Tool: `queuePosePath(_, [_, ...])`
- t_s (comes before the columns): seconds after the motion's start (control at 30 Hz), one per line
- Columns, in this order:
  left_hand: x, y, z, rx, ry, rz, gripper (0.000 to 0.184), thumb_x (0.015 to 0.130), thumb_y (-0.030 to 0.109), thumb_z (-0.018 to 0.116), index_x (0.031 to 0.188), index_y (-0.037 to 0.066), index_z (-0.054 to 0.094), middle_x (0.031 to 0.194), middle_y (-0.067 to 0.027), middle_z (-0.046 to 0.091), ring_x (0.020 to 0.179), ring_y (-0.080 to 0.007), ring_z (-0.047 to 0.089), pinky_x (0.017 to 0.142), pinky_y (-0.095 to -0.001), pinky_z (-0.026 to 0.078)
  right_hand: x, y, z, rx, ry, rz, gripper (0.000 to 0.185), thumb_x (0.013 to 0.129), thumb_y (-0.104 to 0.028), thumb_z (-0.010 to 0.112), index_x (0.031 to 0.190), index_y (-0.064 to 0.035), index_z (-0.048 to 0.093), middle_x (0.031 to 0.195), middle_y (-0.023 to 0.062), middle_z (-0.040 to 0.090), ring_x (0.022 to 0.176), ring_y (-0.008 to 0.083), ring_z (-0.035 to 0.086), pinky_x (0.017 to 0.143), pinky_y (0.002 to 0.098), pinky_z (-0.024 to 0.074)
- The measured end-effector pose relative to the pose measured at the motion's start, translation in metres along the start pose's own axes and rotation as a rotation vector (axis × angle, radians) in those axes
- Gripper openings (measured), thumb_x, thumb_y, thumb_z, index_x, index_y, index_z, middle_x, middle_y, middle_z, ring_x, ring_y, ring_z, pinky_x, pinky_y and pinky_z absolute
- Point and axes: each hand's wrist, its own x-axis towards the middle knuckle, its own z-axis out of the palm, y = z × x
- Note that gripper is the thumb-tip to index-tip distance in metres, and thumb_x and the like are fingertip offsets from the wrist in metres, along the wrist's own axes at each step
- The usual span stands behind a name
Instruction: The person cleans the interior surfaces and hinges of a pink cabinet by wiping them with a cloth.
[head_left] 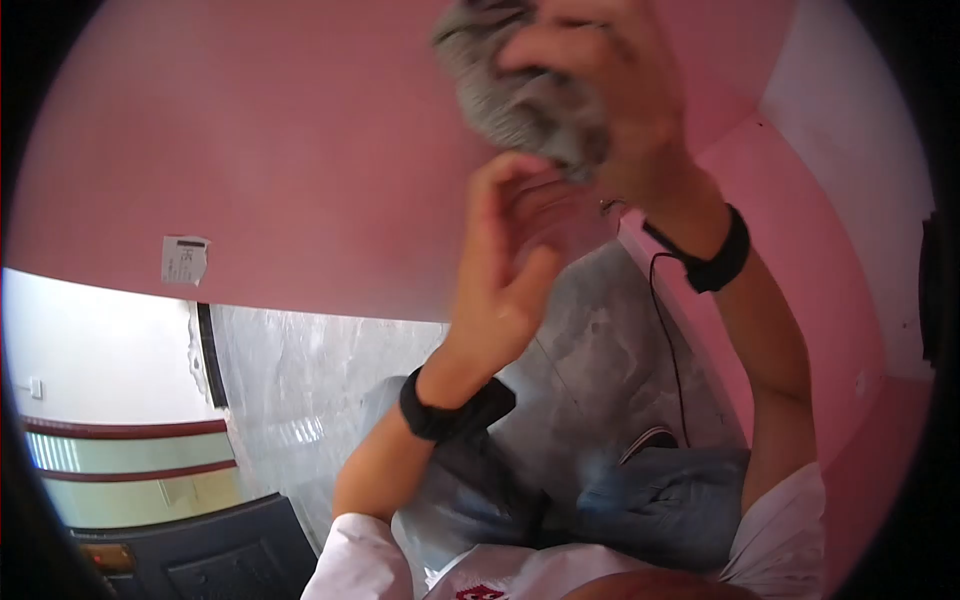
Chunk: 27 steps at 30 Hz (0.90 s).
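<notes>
A crumpled grey cloth is bunched up in front of the pink surface, near the top of the view. My right hand is closed around it from the right side, partly smeared by motion. Just below the cloth, my left hand is raised with its thumb apart from its bent fingers and nothing between them. The left fingertips come close to the cloth's lower edge; whether they touch it I cannot tell. Each wrist wears a black band.
The broad pink surface carries a torn white label. A dark cable runs down beside the pink wall on the right. Grey marbled floor lies below. A dark panelled door stands at the lower left.
</notes>
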Motion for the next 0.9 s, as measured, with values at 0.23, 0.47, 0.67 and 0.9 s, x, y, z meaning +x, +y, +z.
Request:
queuePosePath(0.23, [0.023, -0.026, 0.061, 0.190, 0.010, 0.050, 0.067, 0.087, -0.007, 0.049, 0.148, 0.007, 0.027, 0.135, -0.0207, 0.051, 0.121, -0.0321, 0.060, 0.089, -0.0367, 0.052, -0.046, 0.054, -0.048, -0.155, 0.065, 0.005, 0.022, 0.082, -0.019, 0.077, 0.097, -0.0081, 0.065, 0.090, 0.0088, 0.057, 0.082, 0.0207, 0.056, 0.068, 0.0323, 0.0472])
queuePosePath(0.47, [0.011, -0.034, 0.046, -0.031, 0.205, -0.312, 0.063, 0.093, 0.001, 0.052, 0.151, 0.005, 0.027, 0.131, -0.0164, 0.055, 0.112, -0.0236, 0.063, 0.097, -0.0346, 0.051, -0.104, -0.004, -0.061, -0.031, -0.078, 0.594, 0.019, 0.091, -0.007, 0.071, 0.108, -0.0032, 0.063, 0.107, 0.0086, 0.060, 0.097, 0.0224, 0.059, 0.087, 0.0322, 0.0473])
queuePosePath(0.67, [-0.012, 0.004, 0.015, 0.009, 0.162, -0.281, 0.064, 0.093, 0.004, 0.056, 0.151, 0.002, 0.029, 0.128, -0.0145, 0.057, 0.111, -0.0235, 0.063, 0.098, -0.0347, 0.051, -0.076, -0.021, -0.007, 0.003, -0.179, 0.366, 0.024, 0.087, -0.005, 0.074, 0.108, -0.0026, 0.064, 0.110, 0.0106, 0.062, 0.099, 0.0252, 0.060, 0.086, 0.0343, 0.0487])
queuePosePath(0.9, [-0.065, 0.060, -0.039, -0.208, 0.292, -0.104, 0.076, 0.088, 0.000, 0.052, 0.156, -0.001, 0.017, 0.137, -0.0213, 0.050, 0.114, -0.0266, 0.062, 0.087, -0.0336, 0.053, -0.010, -0.056, 0.070, 0.067, -0.095, 0.134, 0.020, 0.082, -0.008, 0.079, 0.097, -0.0074, 0.066, 0.100, 0.0037, 0.065, 0.096, 0.0218, 0.063, 0.085, 0.0344, 0.0484])
